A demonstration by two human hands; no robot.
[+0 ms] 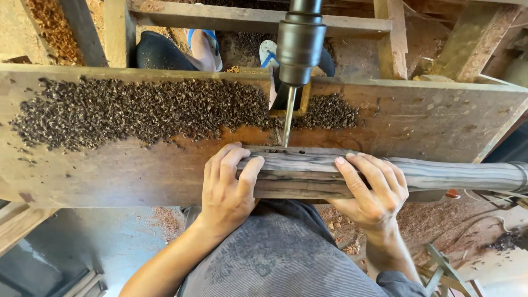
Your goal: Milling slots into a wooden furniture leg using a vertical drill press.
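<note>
Pressing down on a grey, streaked wooden beam (385, 173), both hands hold it flat on the table (110, 170). The left hand (228, 187) has its grip closed over the beam's near edge; the right hand (371, 190) wraps it likewise. A drill bit (288, 118) stands upright above the beam, just touching its top between the hands. Dark shavings (137, 113) lie heaped behind.

No packages, labels, signs or screens show, seemingly, anywhere here.
</note>
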